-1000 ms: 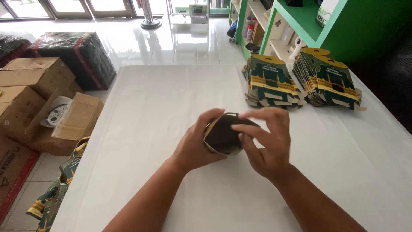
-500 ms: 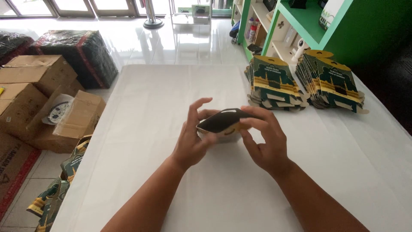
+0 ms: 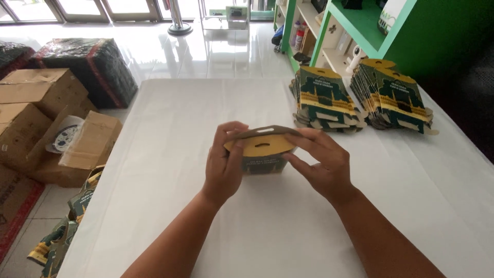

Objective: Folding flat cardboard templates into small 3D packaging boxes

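Both hands hold a small green and yellow carton point(image 3: 263, 154) at the middle of the white table point(image 3: 180, 118). The left hand point(image 3: 224, 164) pinches its left end, and the right hand point(image 3: 321, 164) pinches its right end, pressing the handle flaps together. Two stacks of flat cartons point(image 3: 360, 98) lie at two o'clock.

Both forearms are bare from the bottom edge of the view up to the wrists, with no sleeve, cuff or glove in sight. The left hand point(image 3: 225, 166) and the right hand point(image 3: 322, 163) carry no ring, watch or bracelet. The fingernails are short and unpainted.
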